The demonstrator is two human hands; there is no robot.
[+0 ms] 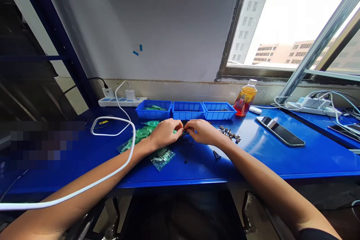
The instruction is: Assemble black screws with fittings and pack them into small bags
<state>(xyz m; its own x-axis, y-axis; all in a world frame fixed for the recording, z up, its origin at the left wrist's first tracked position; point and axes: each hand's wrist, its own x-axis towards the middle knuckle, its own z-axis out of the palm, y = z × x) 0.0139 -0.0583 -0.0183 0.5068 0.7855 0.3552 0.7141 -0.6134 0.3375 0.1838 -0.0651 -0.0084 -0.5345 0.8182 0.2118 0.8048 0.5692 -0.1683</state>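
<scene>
Pinching narrowly, the fingers of my left hand (168, 132) and right hand (203, 131) nearly meet over the middle of the blue surface (253, 161). I cannot tell whether either hand grips a piece, because my fingers hide what lies between the tips. Small dark parts (185, 134) sit right at and under my fingertips, with a few more scattered toward me.

Beside my left hand lie green bags (143, 132), and a clear bag (162, 158) of pale pieces is on the near side of that wrist. Close to my right forearm are a loose pile of metal screws (230, 134) and, nearer me, a few black screws (216, 155).

Just beyond my hands, three blue bins stand in a row: the left bin (154, 114) holds green pieces, the middle bin (188, 115) shows something dark inside, and the right bin (219, 115) has a few small pieces.

Right of the bins stands a bottle (245, 98) of red drink with a white cap; its label is yellow and red, its characters too small for me to read. A white case (255, 110) sits beside it, and a phone (280, 131) lies nearer me, no brand visible. Over on the left, a white cable (133, 146) loops across my left forearm, near a yellow tag (103, 122) whose writing I can't make out. Behind is a power strip (140, 101) with plugs.
</scene>
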